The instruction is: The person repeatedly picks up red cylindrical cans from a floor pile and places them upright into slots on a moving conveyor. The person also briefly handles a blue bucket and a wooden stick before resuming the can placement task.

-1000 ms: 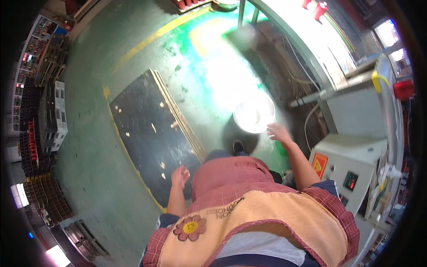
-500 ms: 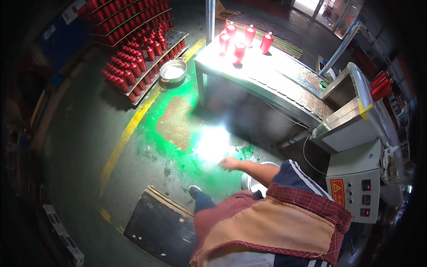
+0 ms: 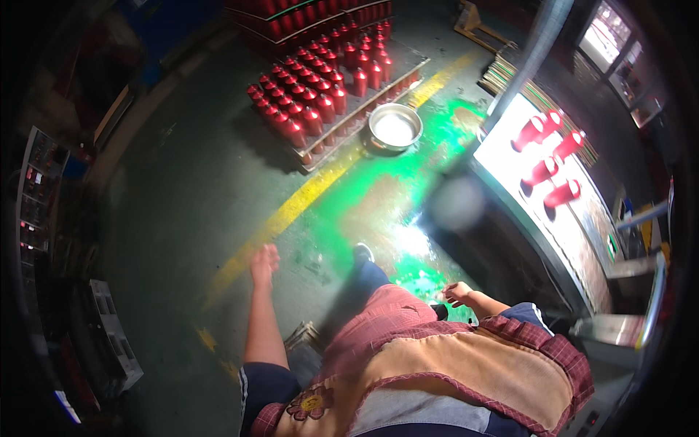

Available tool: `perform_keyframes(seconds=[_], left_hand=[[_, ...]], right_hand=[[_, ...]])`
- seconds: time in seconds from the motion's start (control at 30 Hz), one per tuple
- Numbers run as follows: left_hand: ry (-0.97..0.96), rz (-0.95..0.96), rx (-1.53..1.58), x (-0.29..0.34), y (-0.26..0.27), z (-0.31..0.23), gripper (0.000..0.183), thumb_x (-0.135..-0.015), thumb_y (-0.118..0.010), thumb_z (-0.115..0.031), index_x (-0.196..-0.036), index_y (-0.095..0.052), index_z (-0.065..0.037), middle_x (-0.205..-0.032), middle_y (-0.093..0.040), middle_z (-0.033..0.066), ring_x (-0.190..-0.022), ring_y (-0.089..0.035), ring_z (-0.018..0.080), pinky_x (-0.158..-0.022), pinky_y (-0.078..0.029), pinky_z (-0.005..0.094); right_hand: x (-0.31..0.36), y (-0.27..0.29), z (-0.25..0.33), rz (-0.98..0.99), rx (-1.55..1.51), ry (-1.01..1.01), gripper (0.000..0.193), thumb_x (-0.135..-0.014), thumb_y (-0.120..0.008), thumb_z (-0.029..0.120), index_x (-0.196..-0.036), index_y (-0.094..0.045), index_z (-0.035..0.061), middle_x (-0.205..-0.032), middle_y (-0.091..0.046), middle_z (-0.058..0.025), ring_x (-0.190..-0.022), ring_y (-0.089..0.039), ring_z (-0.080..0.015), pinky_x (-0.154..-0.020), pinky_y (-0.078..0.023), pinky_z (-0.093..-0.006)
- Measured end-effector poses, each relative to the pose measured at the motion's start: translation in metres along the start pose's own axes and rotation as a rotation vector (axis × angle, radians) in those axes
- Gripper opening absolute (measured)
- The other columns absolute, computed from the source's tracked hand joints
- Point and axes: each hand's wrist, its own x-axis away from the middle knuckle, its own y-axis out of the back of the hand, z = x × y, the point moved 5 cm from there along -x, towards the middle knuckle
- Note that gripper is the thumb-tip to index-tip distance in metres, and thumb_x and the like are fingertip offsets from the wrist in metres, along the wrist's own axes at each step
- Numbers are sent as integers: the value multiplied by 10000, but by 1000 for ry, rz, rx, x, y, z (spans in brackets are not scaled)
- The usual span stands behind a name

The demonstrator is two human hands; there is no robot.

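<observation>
My left hand (image 3: 264, 264) swings over the floor beside the yellow line, its fingers loosely apart and nothing in it. Low near my apron hangs my right hand (image 3: 457, 293), also holding nothing, with its fingers slightly bent and apart. Several shiny red bottle-shaped pieces (image 3: 540, 170) stand on a brightly lit metal table (image 3: 588, 251) to my right. Ahead, rows of similar red bottles (image 3: 312, 119) stand on a board stack (image 3: 309, 162). A round metal pot (image 3: 394, 127) sits on the floor at the board's corner, nearer the table.
Green stain spreads across the floor along the yellow line (image 3: 302, 204). A metal post (image 3: 531, 62) rises at the table's far end. Dark boards (image 3: 304, 339) lie by my left side. Far off stands a yellow pallet jack (image 3: 477, 25); a grey slotted case (image 3: 115, 331) is at left.
My view has turned left, and I have stepped forward. My left arm has come into view. The table and its red bottles now lie farther right, the pot and board stack nearer the middle.
</observation>
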Motion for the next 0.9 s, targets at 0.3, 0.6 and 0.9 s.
perform_keyframes(seconds=[0.3, 0.6, 0.9], left_hand=[[651, 44, -75, -13, 67, 133, 220, -930, -610, -279, -994, -648, -72, -852, -653, 51, -723, -634, 200, -583, -494, 337], [-142, 60, -507, -369, -75, -12, 482, -897, -678, -303, -1320, -580, -93, -1283, -605, 157, -1186, -563, 251, -1027, -417, 401], [-636, 220, -880, -635, -273, -103, 487, -817, -639, -242, -1304, -609, -223, -1521, -319, 180, -1320, -354, 427, -1079, -327, 501]], right_hand=[[-80, 46, 529, -144, 356, 711, 298, -927, -571, 304, -1036, -702, 59, -855, -693, -158, -779, -671, -231, -711, -520, -376], [-141, -17, 809, -301, 491, 1157, 510, -798, -694, 165, -1297, -600, 209, -1325, -552, -145, -1087, -590, -351, -960, -479, -416], [-324, -62, 944, -375, 844, 1102, 656, -758, -723, 179, -1373, -534, 308, -1577, -216, -144, -1363, -316, -422, -1119, -357, -469]])
